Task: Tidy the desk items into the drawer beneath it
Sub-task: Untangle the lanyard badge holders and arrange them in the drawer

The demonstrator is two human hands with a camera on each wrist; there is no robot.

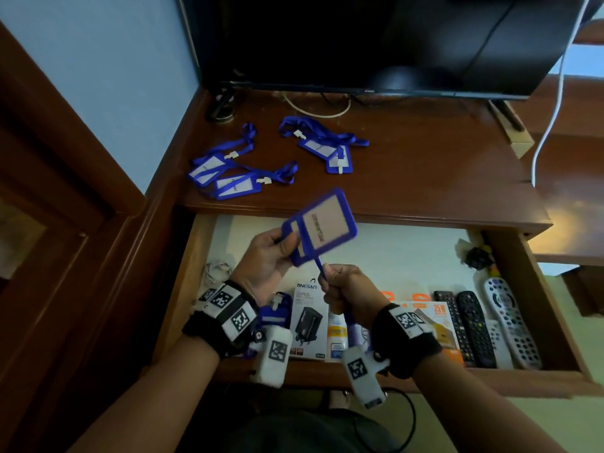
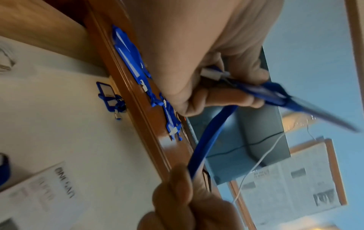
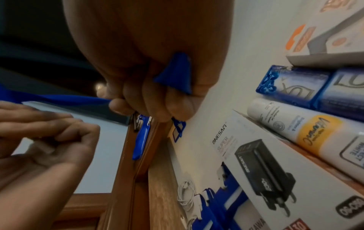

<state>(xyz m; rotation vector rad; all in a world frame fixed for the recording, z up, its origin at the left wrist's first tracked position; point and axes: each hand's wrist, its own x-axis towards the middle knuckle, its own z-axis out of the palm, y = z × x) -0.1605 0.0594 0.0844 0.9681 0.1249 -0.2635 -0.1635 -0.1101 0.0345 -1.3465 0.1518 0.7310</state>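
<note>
In middle of head view, above open drawer [image 1: 555, 325]: left hand [image 1: 266, 261] holds blue badge holder [image 1: 322, 225] by edge, right hand [image 1: 348, 289] squeezes its strap [image 1: 319, 268]. One badge [image 1: 277, 310] already lies in drawer. Four badges [image 1: 271, 158] wait on desk [image 1: 425, 165], upper middle. Job looks under half done.

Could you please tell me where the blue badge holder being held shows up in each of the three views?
Head: badge holder at centre, above the open drawer.
Left wrist: seen edge-on at right, pinched by the left hand.
Right wrist: only a blurred blue strip at the left edge.
Shared landmark: the ONESAM charger box.
</note>
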